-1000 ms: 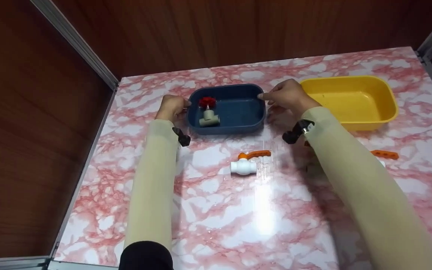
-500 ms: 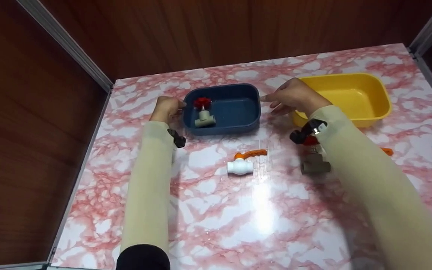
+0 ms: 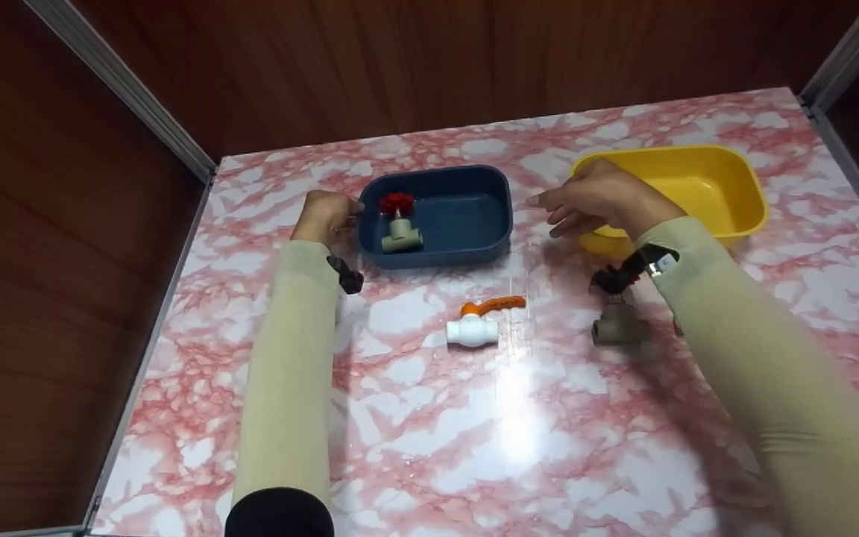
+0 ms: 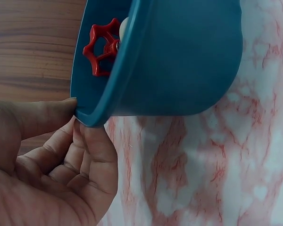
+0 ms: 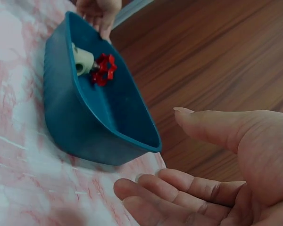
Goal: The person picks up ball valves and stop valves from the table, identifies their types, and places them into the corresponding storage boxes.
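My left hand (image 3: 323,215) pinches the left rim of a blue plastic basin (image 3: 467,224) between thumb and forefinger, as the left wrist view shows up close. Inside the basin's left end lies a grey-green valve (image 3: 402,234) with a red handwheel (image 4: 103,46). My right hand (image 3: 599,195) hovers right of the basin, apart from its rim, with fingers spread and nothing held. In the right wrist view a gap shows between its fingertips and the blue wall. Behind that hand stands a yellow basin (image 3: 728,186), partly covered by it.
A white ball valve (image 3: 472,331) with an orange lever lies in front of the blue basin. Another grey-green valve (image 3: 618,325) sits below my right wrist, its red wheel partly hidden. Brown wooden panels (image 3: 429,67) wall the back and left of the marbled table (image 3: 414,447).
My right hand has let go of the blue basin's right rim and drawn away to the right. The left hand keeps its pinch. The whole scene has shifted slightly left in the head view.
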Motion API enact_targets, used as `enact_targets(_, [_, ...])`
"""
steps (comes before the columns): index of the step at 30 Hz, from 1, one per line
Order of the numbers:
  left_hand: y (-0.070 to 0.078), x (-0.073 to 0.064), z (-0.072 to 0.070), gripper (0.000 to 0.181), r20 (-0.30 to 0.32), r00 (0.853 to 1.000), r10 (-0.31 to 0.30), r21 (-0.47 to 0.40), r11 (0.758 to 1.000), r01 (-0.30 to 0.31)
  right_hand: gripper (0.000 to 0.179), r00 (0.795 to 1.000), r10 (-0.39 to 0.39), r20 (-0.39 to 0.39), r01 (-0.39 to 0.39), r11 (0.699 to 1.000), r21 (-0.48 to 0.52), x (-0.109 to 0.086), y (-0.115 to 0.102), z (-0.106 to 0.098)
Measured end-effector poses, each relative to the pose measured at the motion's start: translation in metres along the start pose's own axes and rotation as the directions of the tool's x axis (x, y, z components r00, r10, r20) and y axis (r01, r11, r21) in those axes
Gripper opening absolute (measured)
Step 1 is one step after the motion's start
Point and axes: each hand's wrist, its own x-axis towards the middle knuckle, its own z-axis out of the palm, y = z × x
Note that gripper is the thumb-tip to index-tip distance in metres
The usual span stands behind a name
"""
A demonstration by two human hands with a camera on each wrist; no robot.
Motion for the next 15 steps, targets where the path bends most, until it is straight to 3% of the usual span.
enact_targets(9, [0.001,0.002,0.001,0.009,-0.009,1.000,0.007,0.009,1.000,-0.007,0.075,1.000,0.026,-0.001,-0.026,0.999,-0.038,-0.009,0.012,-0.006])
enact_targets(15, [0.001,-0.001,0.002,0.009,-0.005,1.000,-0.008,0.009,1.000,0.008,0.066,1.000,0.015,0.000,-0.015,1.000,-0.020,-0.012,0.019,-0.012])
